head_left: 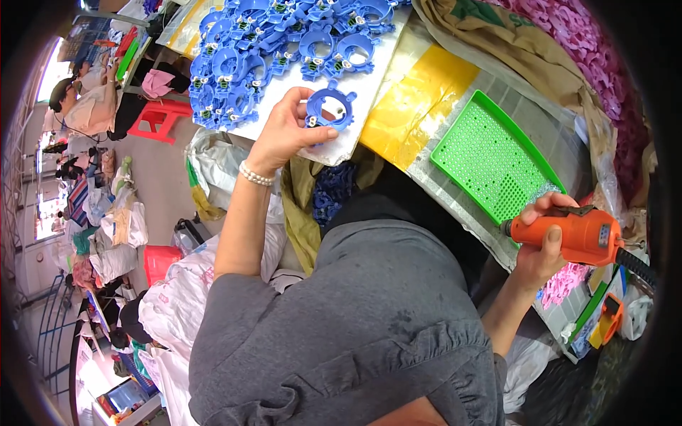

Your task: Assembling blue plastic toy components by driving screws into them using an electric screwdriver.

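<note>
My left hand (pixel 283 131), with a pearl bracelet (pixel 256 174) at the wrist, grips a blue plastic ring-shaped part (pixel 344 105) by its near edge, thumb in front. Small ears stand out from the ring. It is held over the near edge of a white board (pixel 369 89), where several similar blue parts (pixel 229 64) lie crowded together. At the right, my right hand (pixel 534 264) is wrapped round an orange electric screwdriver (pixel 574 238) with a black cord (pixel 636 270). Its tip points left, by the near corner of a green perforated tray (pixel 483 149).
Small shiny pieces (pixel 547 190) lie in the tray's right corner. Yellow tape (pixel 412 96) covers part of the table. Pink parts fill a sack (pixel 526 35) at the far right. Left are a red stool (pixel 160 121), white bags (pixel 177 298) and another seated person (pixel 89 106).
</note>
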Tool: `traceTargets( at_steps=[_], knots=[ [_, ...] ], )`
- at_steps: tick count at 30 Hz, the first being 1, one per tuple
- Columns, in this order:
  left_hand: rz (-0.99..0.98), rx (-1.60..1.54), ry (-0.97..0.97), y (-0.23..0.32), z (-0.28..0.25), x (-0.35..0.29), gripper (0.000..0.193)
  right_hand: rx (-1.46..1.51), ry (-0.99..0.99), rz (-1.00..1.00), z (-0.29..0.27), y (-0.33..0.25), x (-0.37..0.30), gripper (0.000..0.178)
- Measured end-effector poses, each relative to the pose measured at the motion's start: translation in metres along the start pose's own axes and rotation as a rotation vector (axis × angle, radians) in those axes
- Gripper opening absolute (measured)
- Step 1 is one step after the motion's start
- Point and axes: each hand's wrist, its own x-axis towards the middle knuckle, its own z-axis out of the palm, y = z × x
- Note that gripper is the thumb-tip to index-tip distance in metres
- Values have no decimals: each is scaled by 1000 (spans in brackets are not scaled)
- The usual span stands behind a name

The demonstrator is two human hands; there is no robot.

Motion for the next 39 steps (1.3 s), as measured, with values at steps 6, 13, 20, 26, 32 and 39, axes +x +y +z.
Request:
traceTargets(
  at_steps=[6,13,20,26,32,39],
  knots=[
    [-56,-442,-252,13,27,-10,58,12,45,48,0,-5,-3,53],
    [-207,-571,-420,8,89,-31,82,-60,43,-37,7,-12,16,44],
    [-354,-757,-667,5,139,-37,59,-25,-20,-103,3,-4,40,50],
    [-391,-788,-656,4,157,-38,56,-68,13,-119,0,21,44,59],
    [-489,-745,-682,0,161,-33,53,-53,4,-149,0,32,45,57],
    [-480,-715,-658,2,163,-35,51,-86,33,-161,1,35,44,58]
  ],
)
